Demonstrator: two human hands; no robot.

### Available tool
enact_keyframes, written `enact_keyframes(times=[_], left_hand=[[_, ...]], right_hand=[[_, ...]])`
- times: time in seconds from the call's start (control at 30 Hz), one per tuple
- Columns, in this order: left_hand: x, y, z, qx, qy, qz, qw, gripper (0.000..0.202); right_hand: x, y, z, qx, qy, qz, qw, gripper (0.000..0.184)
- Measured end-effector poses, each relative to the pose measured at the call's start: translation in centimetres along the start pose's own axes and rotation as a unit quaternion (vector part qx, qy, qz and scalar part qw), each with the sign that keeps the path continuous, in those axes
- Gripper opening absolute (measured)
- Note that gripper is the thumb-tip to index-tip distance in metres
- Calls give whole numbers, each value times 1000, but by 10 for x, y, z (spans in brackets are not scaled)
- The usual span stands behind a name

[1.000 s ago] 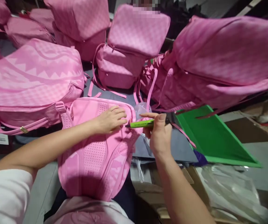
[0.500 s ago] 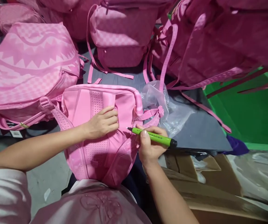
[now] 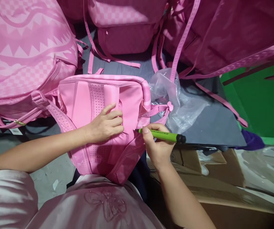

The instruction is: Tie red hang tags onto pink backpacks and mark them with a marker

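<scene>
A pink backpack (image 3: 132, 98) leans between the table edge and my body, its padded back panel and perforated mesh strips facing up. My left hand (image 3: 107, 124) lies across that panel, fingers curled over the edge of a raised pad and gripping it. In my right hand (image 3: 158, 144) is a green marker pen (image 3: 164, 135), its dark tip pointing left at the panel near the right shoulder strap. Whether the tip touches the fabric I cannot tell. The other shoulder strap (image 3: 62, 116) hangs out to the left with its buckle.
Pink backpacks surround the work: one with a toothed print (image 3: 22, 54) at left, a checkered one (image 3: 125, 31) behind. Clear plastic wrapping (image 3: 187, 111) lies on the dark table (image 3: 218, 127). A green bin (image 3: 258, 108) stands at right, cardboard boxes (image 3: 229, 171) below.
The view has shifted, so the backpacks behind sit higher in the picture. The marker tip has moved slightly right along the panel. My left hand keeps its hold on the backpack.
</scene>
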State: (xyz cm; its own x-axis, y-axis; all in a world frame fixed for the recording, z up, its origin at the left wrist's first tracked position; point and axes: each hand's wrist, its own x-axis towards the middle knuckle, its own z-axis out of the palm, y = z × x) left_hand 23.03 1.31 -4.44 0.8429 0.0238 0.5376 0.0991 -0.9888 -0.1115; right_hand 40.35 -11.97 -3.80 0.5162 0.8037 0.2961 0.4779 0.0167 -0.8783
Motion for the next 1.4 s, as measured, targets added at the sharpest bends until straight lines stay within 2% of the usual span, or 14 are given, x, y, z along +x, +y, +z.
enact_keyframes(times=[0.1, 0.3, 0.43, 0.63, 0.83, 0.93, 1.1, 1.27, 1.4], left_hand=[[1, 2, 1, 29, -40, -16, 999, 16], [-3, 8, 9, 13, 2, -18, 1000, 17], [-6, 9, 9, 19, -36, -24, 999, 23], [-7, 8, 11, -28, -76, -52, 995, 33], [-6, 8, 12, -48, -122, -68, 989, 33], [-7, 8, 12, -36, -122, -64, 990, 34], [-8, 8, 13, -5, -86, -47, 995, 34], [-7, 9, 12, -26, -126, -64, 990, 36], [-7, 9, 12, -49, -102, -75, 991, 38]], right_hand=[[-5, 3, -1, -1, -47, 10, 999, 16], [-12, 7, -1, -46, -87, -18, 995, 15], [-9, 4, -1, -90, -129, -28, 987, 16], [-6, 4, 0, -108, -135, -6, 985, 20], [-6, 4, 2, -116, -133, 0, 984, 20], [-6, 3, 2, -113, -135, 4, 984, 20], [-8, 5, 3, -97, -117, 15, 988, 21], [-9, 7, 3, -92, -118, 29, 988, 23], [-8, 7, 4, -88, -97, 37, 991, 23]])
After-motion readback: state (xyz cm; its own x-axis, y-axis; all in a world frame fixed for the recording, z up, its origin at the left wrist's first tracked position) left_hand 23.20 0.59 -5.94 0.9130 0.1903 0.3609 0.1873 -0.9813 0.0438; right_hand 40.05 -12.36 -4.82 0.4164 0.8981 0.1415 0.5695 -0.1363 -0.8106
